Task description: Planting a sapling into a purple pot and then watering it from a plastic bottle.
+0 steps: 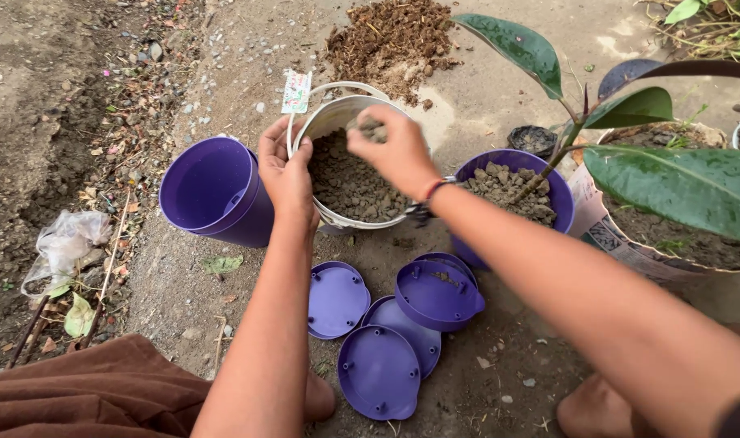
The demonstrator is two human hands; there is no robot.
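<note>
The ground (pixel 500 105) is bare, pale, packed concrete outdoors, dusted with grit; at nine o'clock it gives way to dark earth strewn with dry leaves and pebbles. At three o'clock a broad-leaved plant (pixel 678 182) spreads over a soil-filled tub (pixel 630 243). A heap of brown fibrous compost (pixel 394 40) lies at twelve o'clock. In the middle stands a white bucket (pixel 342 118), tilted toward the person and holding grey, lumpy soil (pixel 350 182). An empty purple pot (pixel 216 191) lies on its side at ten o'clock of centre; a second purple pot (pixel 548 174), holding soil and the plant's stem, stands just beside the bucket at three o'clock. Four purple saucers (pixel 382 369) lie overlapping at six o'clock. A crumpled clear plastic bag (pixel 62 243) rests at nine o'clock. The left hand (pixel 287 174) is clamped on the bucket's near rim. The right hand (pixel 394 146) hovers over the bucket, fingers closed around a clump of soil (pixel 372 127).
</note>
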